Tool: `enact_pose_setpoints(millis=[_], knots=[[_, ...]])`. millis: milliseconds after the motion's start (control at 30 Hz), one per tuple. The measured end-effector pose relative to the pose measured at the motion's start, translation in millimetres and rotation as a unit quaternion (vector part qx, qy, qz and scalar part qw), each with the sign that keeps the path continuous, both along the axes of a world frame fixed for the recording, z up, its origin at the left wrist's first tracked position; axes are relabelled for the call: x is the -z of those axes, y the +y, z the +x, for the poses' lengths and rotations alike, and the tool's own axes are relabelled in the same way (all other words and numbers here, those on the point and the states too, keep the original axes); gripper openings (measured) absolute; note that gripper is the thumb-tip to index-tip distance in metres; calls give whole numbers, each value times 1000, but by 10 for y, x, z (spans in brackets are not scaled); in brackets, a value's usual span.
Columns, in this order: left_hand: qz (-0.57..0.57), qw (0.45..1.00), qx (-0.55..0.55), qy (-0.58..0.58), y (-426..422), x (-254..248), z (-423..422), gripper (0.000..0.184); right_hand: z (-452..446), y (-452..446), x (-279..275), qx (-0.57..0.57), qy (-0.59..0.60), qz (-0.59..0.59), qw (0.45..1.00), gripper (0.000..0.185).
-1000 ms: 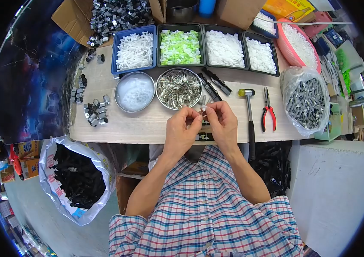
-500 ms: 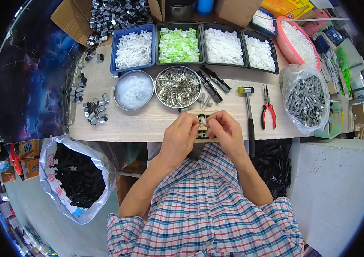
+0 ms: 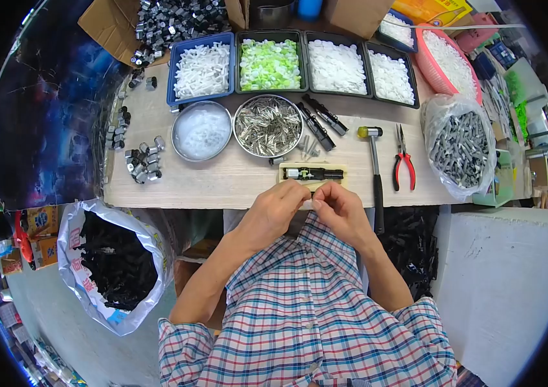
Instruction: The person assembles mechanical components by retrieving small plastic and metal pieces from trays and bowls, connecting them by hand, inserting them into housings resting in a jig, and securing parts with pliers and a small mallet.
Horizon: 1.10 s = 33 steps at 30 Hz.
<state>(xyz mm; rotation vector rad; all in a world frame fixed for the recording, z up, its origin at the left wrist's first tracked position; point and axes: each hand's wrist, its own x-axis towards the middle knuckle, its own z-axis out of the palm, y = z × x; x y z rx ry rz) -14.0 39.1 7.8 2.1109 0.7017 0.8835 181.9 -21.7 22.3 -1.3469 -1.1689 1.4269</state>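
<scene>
pale counter (image 3: 222, 187), lined at the back with trays (image 3: 234, 71) of small white and green parts (image 3: 270, 66). at its near edge, the left hand (image 3: 277, 208) and right hand (image 3: 341, 213) meet, fingers (image 3: 298, 193) of both clamped on a small white piece (image 3: 307, 204) between them. just beyond, a black part (image 3: 319, 173) lies in a cream holder (image 3: 312, 165), with a bowl (image 3: 265, 155) of silvery pins (image 3: 267, 126) behind it

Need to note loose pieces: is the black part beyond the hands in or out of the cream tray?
In: the black part lies lengthwise inside the cream tray, whose far rim and ends show around it.
</scene>
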Motion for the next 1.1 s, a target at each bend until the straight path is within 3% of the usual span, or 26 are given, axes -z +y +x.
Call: enact_pose_setpoints(millis=[100,200,400,633,733,833,933,1100], knots=[[3,999,-35,-1,19,0,35,15,11,33,-27,-21,-222,170,960,10],[15,991,-130,-12,115,28,134,12,90,149,18,-10,-345,289,893,13],[154,958,-238,29,708,262,268,10,250,428,233,-40,-467,339,816,12],[201,945,-256,39,826,373,237,14,335,505,199,-121,-500,324,794,13],[186,954,-233,-11,600,303,219,16,371,551,179,-150,-490,321,797,14],[164,976,-143,-27,198,251,249,18,404,585,169,-161,-470,309,811,14],[215,969,-119,-26,-16,272,360,21,424,612,182,-158,-435,295,836,13],[239,964,-101,57,-65,356,380,19,421,622,168,-150,-427,304,839,16]])
